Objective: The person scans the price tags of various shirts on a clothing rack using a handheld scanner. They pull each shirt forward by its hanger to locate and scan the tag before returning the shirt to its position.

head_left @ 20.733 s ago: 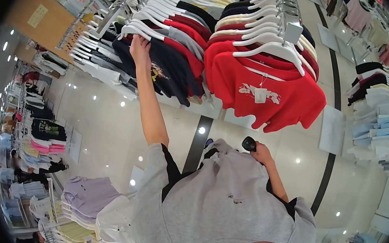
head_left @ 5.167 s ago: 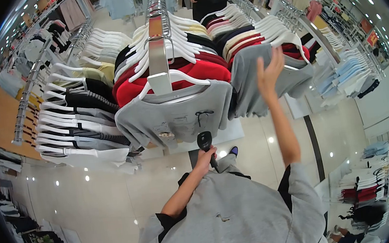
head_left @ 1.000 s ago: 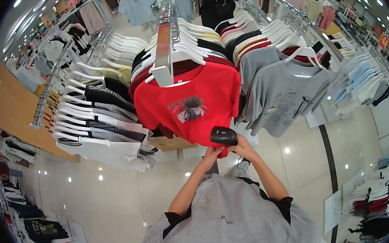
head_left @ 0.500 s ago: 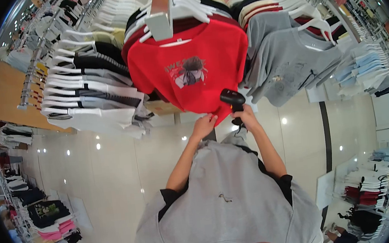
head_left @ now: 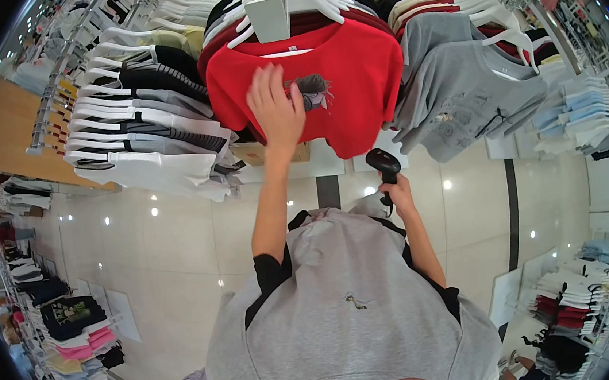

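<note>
A red T-shirt (head_left: 352,75) with a printed figure on its chest hangs at the front of the middle rail, on a white hanger. Over its left chest area, my left hand (head_left: 276,108) is raised with fingers stretched out, covering part of the print and holding nothing. My right hand (head_left: 399,194) grips the handle of a black barcode scanner (head_left: 384,162), whose head points up just below the shirt's hem. To the right of the red shirt hangs a grey T-shirt (head_left: 457,102) with a faded print.
White, black and striped tops (head_left: 156,168) hang in a row on the left. The rail's squared white end (head_left: 270,21) juts toward me above the red shirt. A tiled floor (head_left: 177,239) lies below, with more clothing racks (head_left: 75,322) at both sides.
My left hand has let go of the red T-shirt's hem and moved up to its chest. The hem now hangs free. My right hand has shifted slightly right and down with the scanner.
</note>
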A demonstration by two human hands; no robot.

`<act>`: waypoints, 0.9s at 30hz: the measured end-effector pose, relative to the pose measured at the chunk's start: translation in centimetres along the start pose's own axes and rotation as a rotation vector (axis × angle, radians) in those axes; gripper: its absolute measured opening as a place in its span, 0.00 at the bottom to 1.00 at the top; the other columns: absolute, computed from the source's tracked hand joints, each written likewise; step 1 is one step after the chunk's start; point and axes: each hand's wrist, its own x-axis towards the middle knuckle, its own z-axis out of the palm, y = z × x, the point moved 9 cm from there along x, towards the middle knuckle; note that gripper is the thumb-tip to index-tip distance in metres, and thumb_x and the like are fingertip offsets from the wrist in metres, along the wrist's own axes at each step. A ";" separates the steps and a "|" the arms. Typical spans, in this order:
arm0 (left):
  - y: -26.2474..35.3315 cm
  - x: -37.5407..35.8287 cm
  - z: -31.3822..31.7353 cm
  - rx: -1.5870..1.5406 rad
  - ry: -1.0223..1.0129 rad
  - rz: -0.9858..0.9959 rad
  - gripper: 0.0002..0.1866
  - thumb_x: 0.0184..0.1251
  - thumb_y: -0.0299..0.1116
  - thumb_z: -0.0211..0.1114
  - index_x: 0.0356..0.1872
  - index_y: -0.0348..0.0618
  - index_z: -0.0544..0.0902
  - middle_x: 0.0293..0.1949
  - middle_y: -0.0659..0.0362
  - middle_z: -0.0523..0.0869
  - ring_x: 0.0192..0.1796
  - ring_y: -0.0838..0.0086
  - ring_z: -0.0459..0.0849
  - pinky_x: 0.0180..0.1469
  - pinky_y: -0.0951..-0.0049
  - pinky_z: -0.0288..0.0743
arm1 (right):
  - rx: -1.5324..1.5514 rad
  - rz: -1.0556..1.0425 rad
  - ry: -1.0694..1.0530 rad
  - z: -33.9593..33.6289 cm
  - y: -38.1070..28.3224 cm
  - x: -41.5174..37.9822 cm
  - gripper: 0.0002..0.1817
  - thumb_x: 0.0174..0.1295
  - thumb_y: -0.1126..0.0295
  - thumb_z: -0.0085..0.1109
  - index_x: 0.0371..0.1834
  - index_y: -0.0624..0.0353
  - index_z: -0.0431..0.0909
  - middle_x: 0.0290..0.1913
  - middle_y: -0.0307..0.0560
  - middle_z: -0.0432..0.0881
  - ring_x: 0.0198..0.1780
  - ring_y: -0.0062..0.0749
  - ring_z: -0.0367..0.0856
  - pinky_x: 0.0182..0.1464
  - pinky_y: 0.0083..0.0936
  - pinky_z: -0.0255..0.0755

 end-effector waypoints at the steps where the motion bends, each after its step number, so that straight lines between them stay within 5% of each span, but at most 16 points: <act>1: 0.0 2.2 -0.2 0.082 0.028 0.026 0.19 0.65 0.36 0.62 0.55 0.40 0.76 0.55 0.52 0.79 0.63 0.55 0.73 0.66 0.46 0.60 | -0.002 -0.004 -0.002 0.0 0.2 -0.1 0.17 0.45 0.84 0.59 0.42 0.63 0.79 0.32 0.38 0.77 0.32 0.24 0.74 0.36 0.23 0.67; 6: -1.8 7.0 2.6 0.275 -0.115 0.046 0.13 0.67 0.40 0.60 0.33 0.43 0.87 0.40 0.55 0.87 0.45 0.62 0.85 0.54 0.54 0.68 | -0.006 0.025 -0.053 1.4 1.6 -0.9 0.19 0.46 0.83 0.59 0.45 0.64 0.80 0.33 0.39 0.78 0.32 0.23 0.74 0.35 0.22 0.67; 10: -2.3 6.9 5.3 0.372 -0.313 0.030 0.18 0.67 0.42 0.56 0.26 0.42 0.88 0.26 0.52 0.87 0.28 0.56 0.85 0.43 0.53 0.72 | 0.003 0.044 -0.060 2.2 1.7 -1.4 0.21 0.46 0.83 0.59 0.47 0.65 0.80 0.33 0.39 0.78 0.31 0.22 0.73 0.34 0.21 0.66; 14: -2.3 7.2 5.8 0.178 -0.624 -0.153 0.21 0.69 0.45 0.54 0.37 0.39 0.88 0.35 0.47 0.89 0.37 0.57 0.88 0.49 0.60 0.73 | -0.004 0.065 -0.086 2.7 2.6 -1.6 0.21 0.45 0.83 0.58 0.48 0.65 0.80 0.32 0.39 0.78 0.31 0.22 0.72 0.34 0.21 0.65; 16: -0.5 6.2 5.9 -0.268 -0.829 -0.155 0.26 0.70 0.46 0.57 0.59 0.37 0.80 0.53 0.44 0.85 0.54 0.61 0.85 0.61 0.62 0.69 | -0.002 0.049 -0.091 3.0 3.0 -1.8 0.21 0.45 0.83 0.58 0.48 0.65 0.80 0.32 0.39 0.78 0.31 0.21 0.72 0.34 0.21 0.65; 17: -0.9 6.1 6.1 -0.268 -0.825 -0.159 0.26 0.70 0.46 0.57 0.59 0.37 0.80 0.53 0.44 0.85 0.54 0.61 0.85 0.61 0.62 0.69 | 0.006 0.024 -0.096 3.1 2.9 -1.6 0.21 0.45 0.83 0.58 0.48 0.65 0.80 0.32 0.38 0.77 0.31 0.21 0.72 0.34 0.20 0.65; 19: 0.9 6.6 4.9 -1.193 -0.711 -0.142 0.33 0.71 0.45 0.58 0.74 0.42 0.64 0.69 0.47 0.72 0.68 0.64 0.75 0.70 0.64 0.61 | -0.001 0.021 -0.091 3.3 3.1 -1.3 0.20 0.44 0.82 0.59 0.46 0.64 0.81 0.31 0.37 0.77 0.30 0.21 0.72 0.33 0.20 0.65; 20: -0.8 6.1 5.0 -1.437 -0.602 -0.379 0.31 0.71 0.41 0.61 0.73 0.47 0.65 0.70 0.51 0.70 0.70 0.62 0.71 0.73 0.56 0.59 | -0.006 0.021 -0.082 3.5 3.4 -1.4 0.19 0.43 0.81 0.60 0.44 0.64 0.81 0.31 0.36 0.77 0.29 0.20 0.71 0.32 0.20 0.65; 21: -0.7 5.6 4.7 -1.435 -0.602 -0.380 0.31 0.71 0.41 0.61 0.73 0.47 0.65 0.70 0.51 0.70 0.70 0.62 0.71 0.73 0.56 0.59 | -0.005 0.021 -0.084 3.6 3.5 -1.3 0.19 0.43 0.81 0.60 0.44 0.64 0.81 0.31 0.36 0.77 0.29 0.20 0.71 0.32 0.20 0.65; 23: -1.1 5.2 4.1 -2.133 -0.303 -0.577 0.27 0.71 0.43 0.62 0.68 0.47 0.71 0.66 0.53 0.75 0.68 0.61 0.73 0.71 0.47 0.62 | 0.002 0.013 -0.103 3.9 3.6 -1.2 0.20 0.43 0.81 0.60 0.44 0.64 0.81 0.32 0.36 0.78 0.30 0.20 0.71 0.33 0.20 0.65; 24: -2.0 3.8 5.2 -2.112 -0.180 -0.770 0.25 0.69 0.45 0.64 0.63 0.49 0.74 0.64 0.56 0.76 0.68 0.58 0.72 0.69 0.41 0.64 | -0.001 0.016 -0.104 4.0 3.3 -1.4 0.20 0.43 0.81 0.60 0.44 0.64 0.81 0.32 0.36 0.78 0.30 0.20 0.71 0.33 0.20 0.65; 27: -0.4 1.6 5.5 -2.260 -0.184 -0.878 0.23 0.76 0.48 0.53 0.64 0.48 0.72 0.67 0.54 0.73 0.70 0.52 0.69 0.68 0.40 0.63 | 0.041 0.009 -0.100 4.3 1.9 -1.7 0.19 0.44 0.82 0.59 0.44 0.64 0.81 0.32 0.36 0.78 0.30 0.19 0.71 0.32 0.20 0.64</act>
